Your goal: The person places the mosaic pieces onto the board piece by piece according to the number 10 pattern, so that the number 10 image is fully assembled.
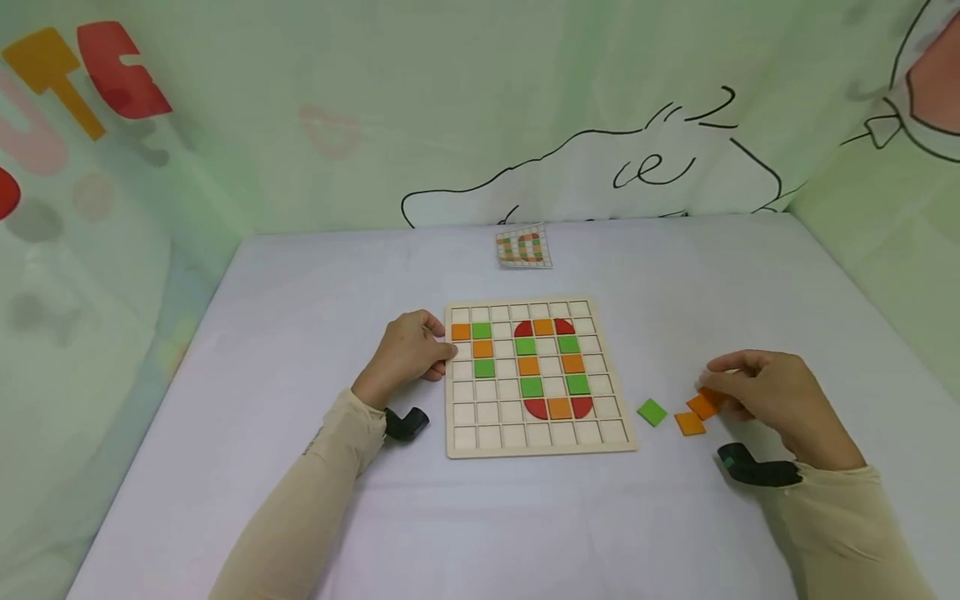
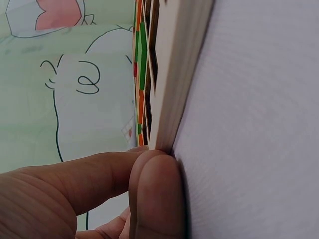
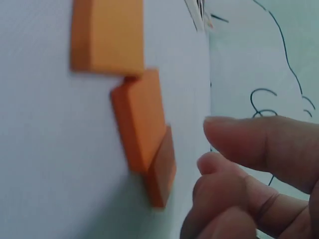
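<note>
A square wooden grid board (image 1: 498, 437) lies on the table, with green, orange and red tiles set in some cells. At its left edge, my left hand (image 1: 408, 350) holds the rim between thumb and fingers; the left wrist view shows the thumb (image 2: 159, 194) against the board's side (image 2: 182, 74). My right hand (image 1: 780, 400) hovers beside three loose orange tiles, fingers bent and apart, nothing between them. One orange tile (image 3: 117, 37) lies flat, a second orange tile (image 3: 144, 122) touches it, and a third orange tile (image 3: 162, 169) leans at the second, partly hidden by the hand in the head view.
A loose green tile (image 1: 652, 412) lies between the board and the orange ones. Behind the board is a small pattern card (image 1: 523, 247) with a coloured grid. A printed curtain (image 1: 337, 167) stands behind the white table (image 1: 337, 275).
</note>
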A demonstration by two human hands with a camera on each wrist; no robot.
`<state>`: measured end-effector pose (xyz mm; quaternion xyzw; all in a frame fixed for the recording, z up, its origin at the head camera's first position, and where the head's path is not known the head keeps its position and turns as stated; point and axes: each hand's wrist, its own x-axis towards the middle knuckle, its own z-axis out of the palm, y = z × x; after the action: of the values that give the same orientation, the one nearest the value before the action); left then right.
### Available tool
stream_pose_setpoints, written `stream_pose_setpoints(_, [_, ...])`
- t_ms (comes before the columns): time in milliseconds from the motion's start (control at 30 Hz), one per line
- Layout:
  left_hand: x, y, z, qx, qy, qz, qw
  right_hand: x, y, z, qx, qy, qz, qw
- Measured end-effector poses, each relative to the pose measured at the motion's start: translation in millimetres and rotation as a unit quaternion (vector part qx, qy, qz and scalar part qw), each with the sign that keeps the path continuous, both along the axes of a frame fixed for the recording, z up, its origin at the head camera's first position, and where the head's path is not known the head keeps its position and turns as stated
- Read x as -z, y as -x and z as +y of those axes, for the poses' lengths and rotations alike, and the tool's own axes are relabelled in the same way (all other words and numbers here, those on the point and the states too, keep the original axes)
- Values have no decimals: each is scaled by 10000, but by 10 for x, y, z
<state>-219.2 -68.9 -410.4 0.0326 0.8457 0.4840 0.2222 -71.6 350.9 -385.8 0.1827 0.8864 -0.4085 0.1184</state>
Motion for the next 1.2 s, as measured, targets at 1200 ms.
stream_pose_setpoints(1200, [39,5,2,-10,-91,141,9999,37,-1,52,39,856,101,9963])
